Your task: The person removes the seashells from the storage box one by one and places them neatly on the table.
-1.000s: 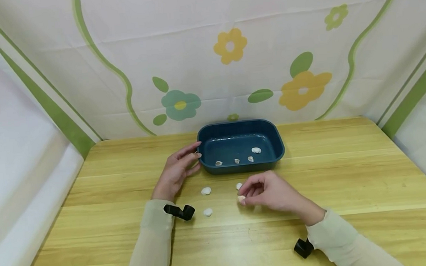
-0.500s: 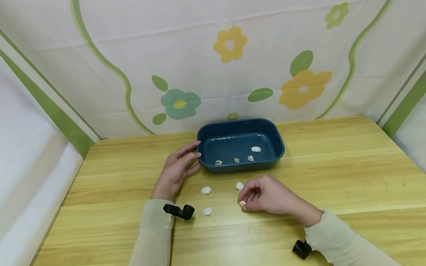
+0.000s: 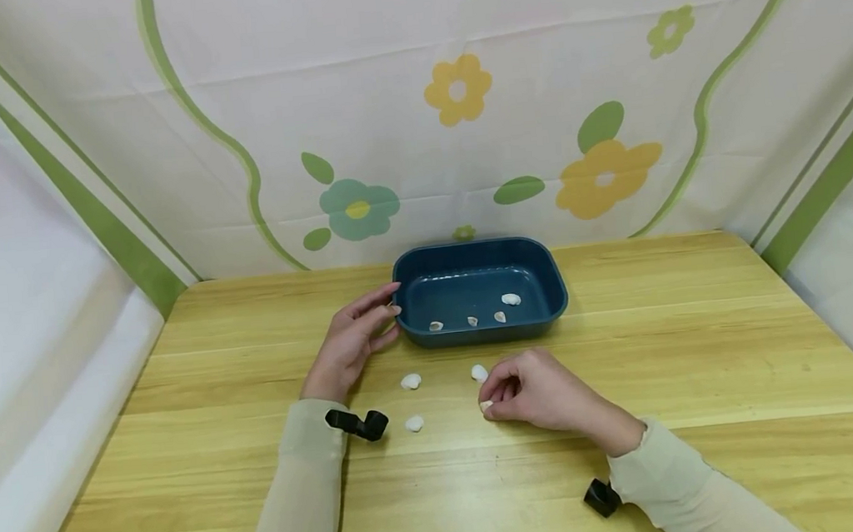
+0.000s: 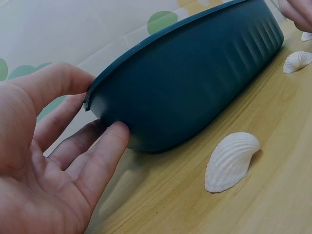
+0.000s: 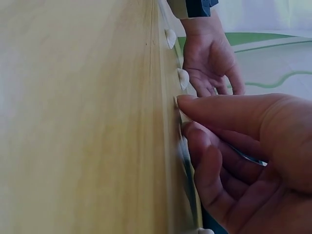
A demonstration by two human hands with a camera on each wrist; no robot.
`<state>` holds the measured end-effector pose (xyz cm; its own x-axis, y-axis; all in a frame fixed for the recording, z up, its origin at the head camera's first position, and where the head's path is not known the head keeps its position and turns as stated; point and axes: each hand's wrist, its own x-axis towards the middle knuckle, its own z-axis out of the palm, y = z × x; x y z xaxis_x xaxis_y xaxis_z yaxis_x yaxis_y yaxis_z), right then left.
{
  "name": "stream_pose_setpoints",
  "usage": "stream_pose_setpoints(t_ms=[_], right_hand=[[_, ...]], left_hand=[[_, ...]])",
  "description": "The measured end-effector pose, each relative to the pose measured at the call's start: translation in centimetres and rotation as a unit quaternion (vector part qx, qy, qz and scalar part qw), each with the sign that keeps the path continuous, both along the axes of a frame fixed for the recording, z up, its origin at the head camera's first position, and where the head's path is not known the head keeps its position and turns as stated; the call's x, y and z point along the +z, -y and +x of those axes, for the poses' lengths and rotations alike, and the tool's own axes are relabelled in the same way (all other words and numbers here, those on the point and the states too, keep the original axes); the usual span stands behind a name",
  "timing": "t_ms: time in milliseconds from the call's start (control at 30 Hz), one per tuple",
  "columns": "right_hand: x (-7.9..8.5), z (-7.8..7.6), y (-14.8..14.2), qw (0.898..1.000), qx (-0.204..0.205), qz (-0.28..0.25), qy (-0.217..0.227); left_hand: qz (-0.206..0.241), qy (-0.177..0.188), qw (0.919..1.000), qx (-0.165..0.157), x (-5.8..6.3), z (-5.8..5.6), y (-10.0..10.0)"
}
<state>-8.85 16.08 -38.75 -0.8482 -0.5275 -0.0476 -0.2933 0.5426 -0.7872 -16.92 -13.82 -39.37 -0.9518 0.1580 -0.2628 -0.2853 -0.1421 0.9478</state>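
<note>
A dark blue plastic basin (image 3: 485, 336) stands at the back middle of the wooden table. My left hand (image 3: 350, 343) touches its left end, fingertips at the rim and against the outer wall, fingers loosely bent. In front of the basin, my right hand (image 3: 545, 390) pinches a small pale seashell (image 3: 486, 405) between thumb and forefinger, low over the tabletop. The fingers cover most of that shell. A white shell (image 3: 479, 372) lies just beyond these fingertips. To the left lie two more white shells, a farther one (image 3: 410, 381) and a nearer one (image 3: 414, 423).
Inside the basin are a white shell (image 3: 511, 299) and several smaller brownish ones along the front, one of them a small shell (image 3: 436, 326) at the left. A flowered curtain (image 3: 462, 146) hangs behind the table. Each wrist carries a black camera mount (image 3: 358, 424).
My right hand has come slightly toward me and down, with the pinched shell closer to the tabletop. My left hand stays at the basin's left end.
</note>
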Motion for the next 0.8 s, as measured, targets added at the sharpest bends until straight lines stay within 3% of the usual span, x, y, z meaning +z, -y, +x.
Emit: stream_pose_setpoints(t_ms=[167,800], right_hand=[[-0.31,-0.09,-0.13,1.0,0.001,0.0,-0.01],[-0.52,-0.3,-0.4,1.0,-0.003,0.002,0.02]], left_hand=[[0.001,-0.001,1.0,-0.001,0.01,0.03,-0.01],[0.002,0.002,1.0,0.006,-0.2,-0.07,-0.07]])
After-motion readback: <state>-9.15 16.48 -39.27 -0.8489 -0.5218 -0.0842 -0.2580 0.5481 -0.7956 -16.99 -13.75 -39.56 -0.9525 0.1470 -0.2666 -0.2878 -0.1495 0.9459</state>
